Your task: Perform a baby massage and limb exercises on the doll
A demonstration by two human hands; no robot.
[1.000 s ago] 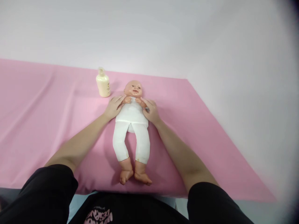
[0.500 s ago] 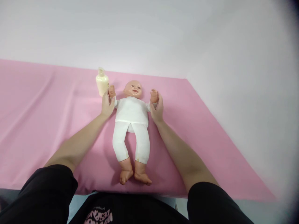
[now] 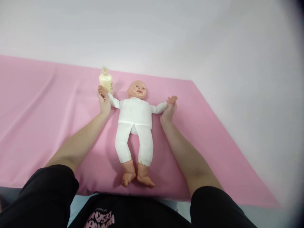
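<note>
My left hand [image 3: 104,103] grasped the doll [image 3: 135,114] around one wrist; my right hand [image 3: 168,112] held it at the other. The pink sheet [image 3: 209,161] extended beneath and around the doll. The doll lay face-up between my hands, long axis pointing away from me, feet nearest, arms spread sideways; neither hand was clearly closer to its torso. The pump bottle [image 3: 106,80] stood left of the doll's head; contact with its outstretched arm could not be determined.
</note>
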